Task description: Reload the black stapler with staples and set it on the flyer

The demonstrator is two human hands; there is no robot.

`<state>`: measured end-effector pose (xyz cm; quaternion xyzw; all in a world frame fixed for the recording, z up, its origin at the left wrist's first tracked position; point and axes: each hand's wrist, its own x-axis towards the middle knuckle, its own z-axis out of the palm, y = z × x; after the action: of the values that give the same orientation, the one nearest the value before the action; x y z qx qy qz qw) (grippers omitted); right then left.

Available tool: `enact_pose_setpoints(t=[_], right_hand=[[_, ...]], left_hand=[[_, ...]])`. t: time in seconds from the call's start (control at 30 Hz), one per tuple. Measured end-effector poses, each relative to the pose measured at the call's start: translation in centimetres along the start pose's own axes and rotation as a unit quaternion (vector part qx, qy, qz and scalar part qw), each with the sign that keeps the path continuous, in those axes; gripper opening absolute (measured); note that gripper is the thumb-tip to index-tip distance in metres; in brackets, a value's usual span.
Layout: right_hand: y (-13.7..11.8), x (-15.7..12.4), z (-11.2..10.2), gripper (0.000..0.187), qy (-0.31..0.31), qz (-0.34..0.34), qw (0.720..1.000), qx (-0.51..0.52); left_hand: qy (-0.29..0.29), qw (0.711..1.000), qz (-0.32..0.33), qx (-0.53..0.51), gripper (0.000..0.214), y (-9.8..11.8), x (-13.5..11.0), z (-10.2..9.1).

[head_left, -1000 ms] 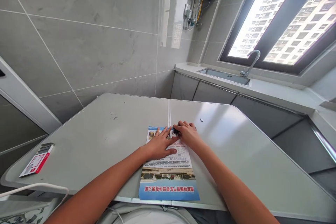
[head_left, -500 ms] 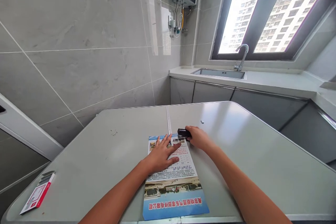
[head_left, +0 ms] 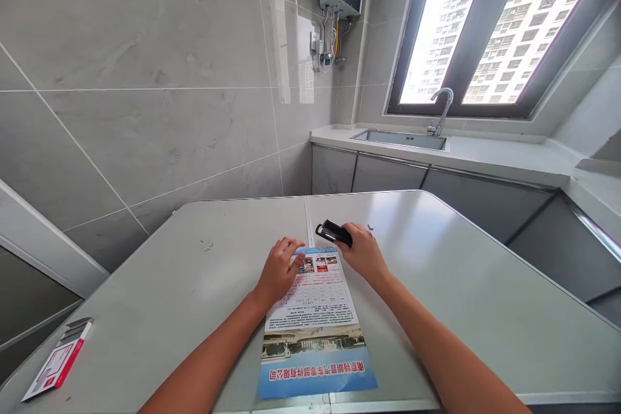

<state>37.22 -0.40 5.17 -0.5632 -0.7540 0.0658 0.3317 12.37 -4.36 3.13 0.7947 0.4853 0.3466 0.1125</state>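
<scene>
A printed flyer point(head_left: 317, 336) lies flat on the table, with a blue band and a building photo at its near end. My left hand point(head_left: 281, 272) is at the flyer's far left corner, thumb over the printed face and index finger at the top edge, with a gap between them. That corner is hidden beneath the hand. In my right hand point(head_left: 363, 249) is a black stapler point(head_left: 334, 231), gripped at its right end. It is tilted and held just beyond the flyer's far edge, its front end pointing left.
Several loose staples point(head_left: 207, 246) lie on the grey-white table point(head_left: 169, 310). A small scrap point(head_left: 370, 227) sits right of the stapler. At the near left is a red and white box point(head_left: 61, 359). Behind the table stand a counter with a sink point(head_left: 400, 138) and a tiled wall point(head_left: 145, 129).
My right hand has lifted the stapler off the flyer's far edge, tilting it. My left hand, earlier spread flat on the flyer, has drawn left and up to its far corner with fingers more bent.
</scene>
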Motion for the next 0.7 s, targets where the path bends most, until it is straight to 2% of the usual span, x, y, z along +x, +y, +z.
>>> enact_pose_setpoints(t=[0.13, 0.27, 0.43, 0.57, 0.7], right_hand=[[-3.1, -1.4, 1.2, 0.014, -0.125, -0.072, 0.986, 0.085], [-4.9, -2.9, 2.6, 0.02, -0.214, -0.117, 0.963, 0.112], [-4.5, -2.8, 2.7, 0.022, -0.258, -0.139, 0.95, 0.106], [-2.5, -1.6, 1.1, 0.023, -0.306, -0.141, 0.932, 0.132], [0.7, -0.3, -1.0, 0.029, -0.359, -0.128, 0.916, 0.121]], left_hand=[[0.137, 0.981, -0.093, -0.103, 0.045, -2.3, 0.2, -0.8], [0.234, 0.929, -0.184, -0.22, 0.046, -5.2, 0.4, -0.6], [0.269, 0.889, -0.228, -0.292, 0.053, -7.0, 0.6, -0.3], [0.261, 0.889, -0.234, -0.293, 0.062, -7.0, 0.6, -0.3], [0.257, 0.891, -0.237, -0.29, 0.062, -6.6, 0.5, -0.3]])
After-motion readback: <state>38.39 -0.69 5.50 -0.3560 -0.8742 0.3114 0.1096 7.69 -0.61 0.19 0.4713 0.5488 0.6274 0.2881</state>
